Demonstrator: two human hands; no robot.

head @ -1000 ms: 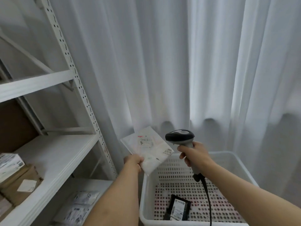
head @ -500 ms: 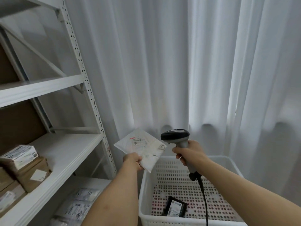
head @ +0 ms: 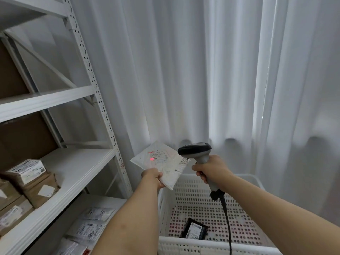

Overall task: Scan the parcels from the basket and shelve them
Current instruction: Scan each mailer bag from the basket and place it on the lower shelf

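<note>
Far left of the basket [head: 257,183]: white rack [head: 103,115], brown boxes [head: 27,183] with labels on its middle shelf, white bags [head: 88,227] lying flat on the shelf below. Just left of the basket, above its near-left corner: left hand [head: 151,176], fingers curled and pinching the lower corner of a white parcel [head: 161,162]. Parcel held up tilted, label side toward the camera, red dot [head: 152,159] lit on the label's left edge. Above the basket's far rim: right hand [head: 211,170], fingers wrapped tight round the grey handle of the scanner [head: 196,150], dark head pointed left at the parcel and just beside its right edge; whether touching, could not tell. Black cord [head: 227,218] hung from the handle down over the basket and out of view at the bottom. Inside the basket, on its perforated floor near the front wall: one black parcel [head: 195,230] with a white label, lying flat. Behind the basket and to its right: white curtain [head: 184,70] in long folds.
</note>
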